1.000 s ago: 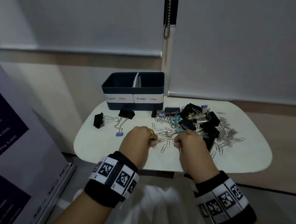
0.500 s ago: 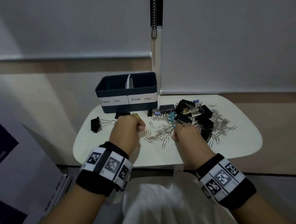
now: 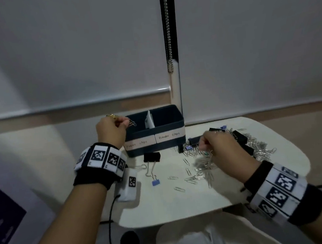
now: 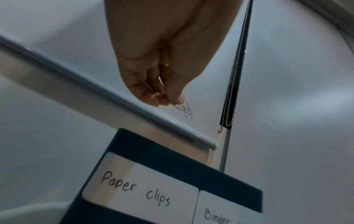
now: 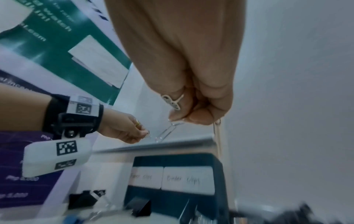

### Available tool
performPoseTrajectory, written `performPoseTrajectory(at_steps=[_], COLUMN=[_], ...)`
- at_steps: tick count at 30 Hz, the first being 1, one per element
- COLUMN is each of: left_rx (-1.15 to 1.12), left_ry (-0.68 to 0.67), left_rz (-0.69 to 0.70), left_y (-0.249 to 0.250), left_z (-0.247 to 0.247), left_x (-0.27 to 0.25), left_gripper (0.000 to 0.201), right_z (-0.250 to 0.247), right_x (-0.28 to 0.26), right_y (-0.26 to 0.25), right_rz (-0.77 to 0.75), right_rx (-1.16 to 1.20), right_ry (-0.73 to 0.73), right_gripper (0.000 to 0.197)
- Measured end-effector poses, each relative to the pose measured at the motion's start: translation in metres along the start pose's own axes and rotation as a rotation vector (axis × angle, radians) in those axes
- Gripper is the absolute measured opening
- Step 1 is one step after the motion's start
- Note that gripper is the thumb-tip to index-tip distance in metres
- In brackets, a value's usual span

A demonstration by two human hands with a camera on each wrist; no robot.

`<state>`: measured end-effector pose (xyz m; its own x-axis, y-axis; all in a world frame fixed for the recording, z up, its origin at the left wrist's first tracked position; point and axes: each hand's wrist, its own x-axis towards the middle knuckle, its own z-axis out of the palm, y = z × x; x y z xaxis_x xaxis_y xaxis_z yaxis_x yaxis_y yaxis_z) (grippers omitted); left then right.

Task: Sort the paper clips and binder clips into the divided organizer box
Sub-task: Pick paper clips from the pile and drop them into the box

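Observation:
The dark blue organizer box (image 3: 168,125) stands at the back of the small white table (image 3: 181,202), labelled "Paper clips" (image 4: 138,188) on the left and "Binder clips" on the right. My left hand (image 3: 111,129) hovers at the box's left rim and pinches silver paper clips (image 4: 184,108) over the paper-clip side. My right hand (image 3: 219,150) is raised over the clip pile (image 3: 203,166) with its fingers curled on paper clips (image 5: 166,131). Black binder clips (image 3: 239,137) lie mixed into the pile on the right.
A black binder clip (image 3: 151,157) and a small blue one (image 3: 155,182) lie in front of the box. Loose paper clips (image 3: 179,189) are scattered mid-table. A banner (image 3: 8,218) stands at the left, and a blind chain (image 3: 167,30) hangs behind the box.
My left hand has lifted from the pile and moved back to the box's left compartment with paper clips. My right hand has risen from the pile with clips.

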<state>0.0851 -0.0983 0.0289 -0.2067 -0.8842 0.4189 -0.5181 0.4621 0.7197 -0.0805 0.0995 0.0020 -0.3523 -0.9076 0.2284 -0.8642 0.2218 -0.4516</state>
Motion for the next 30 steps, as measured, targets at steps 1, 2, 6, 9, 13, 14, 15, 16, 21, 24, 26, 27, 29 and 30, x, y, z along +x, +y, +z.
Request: performPoseTrajectory(at_steps=[1, 2, 6, 9, 13, 14, 15, 16, 21, 24, 26, 27, 29, 30], left_rx=[-0.008, -0.011, -0.009, 0.054, 0.108, 0.103, 0.090, 0.076, -0.002, 0.062, 0.229, 0.319, 0.468, 0.509], left_ry=[0.017, 0.029, -0.091, -0.179, -0.145, -0.136, -0.130, -0.129, -0.153, -0.481, -0.732, -0.821, -0.923, -0.944], left_rz=[0.004, 0.008, -0.053, 0.001, 0.105, 0.122, 0.137, 0.153, 0.302, 0.374, 0.403, 0.405, 0.389, 0.371], left_y=[0.000, 0.000, -0.007, -0.019, -0.024, -0.025, -0.025, -0.025, -0.011, 0.005, 0.009, 0.008, 0.003, 0.000], left_z=[0.003, 0.008, 0.025, 0.030, 0.022, 0.020, 0.017, 0.014, 0.006, 0.017, 0.031, 0.037, 0.046, 0.049], left_x=[0.010, 0.018, 0.034, 0.033, 0.023, 0.019, 0.015, 0.010, -0.034, -0.065, -0.081, -0.087, -0.094, -0.095], left_gripper=[0.015, 0.014, 0.017, 0.021, 0.013, 0.011, 0.010, 0.009, 0.010, 0.020, 0.035, 0.045, 0.060, 0.063], right_z=[-0.005, -0.010, -0.015, -0.002, 0.022, 0.027, 0.030, 0.032, 0.011, 0.000, 0.003, 0.006, 0.015, 0.017], right_x=[0.009, 0.019, 0.069, 0.113, 0.151, 0.158, 0.163, 0.165, 0.136, 0.101, 0.080, 0.071, 0.061, 0.059], right_y=[-0.007, -0.014, -0.043, -0.061, -0.079, -0.080, -0.080, -0.080, -0.065, -0.037, -0.018, -0.012, 0.000, 0.003], right_rz=[-0.007, -0.013, -0.086, -0.111, -0.135, -0.148, -0.167, -0.192, -0.423, -0.508, -0.469, -0.452, -0.423, -0.416], right_rx=[-0.014, -0.008, 0.115, 0.182, 0.203, 0.170, 0.112, 0.043, -0.108, -0.186, -0.269, -0.332, -0.436, -0.462], right_ry=[0.043, 0.076, 0.133, 0.096, -0.007, -0.054, -0.107, -0.162, -0.201, -0.372, -0.543, -0.603, -0.660, -0.683], right_gripper=[0.030, 0.028, 0.012, 0.013, 0.014, 0.016, 0.018, 0.019, 0.016, 0.015, 0.018, 0.021, 0.017, 0.011])
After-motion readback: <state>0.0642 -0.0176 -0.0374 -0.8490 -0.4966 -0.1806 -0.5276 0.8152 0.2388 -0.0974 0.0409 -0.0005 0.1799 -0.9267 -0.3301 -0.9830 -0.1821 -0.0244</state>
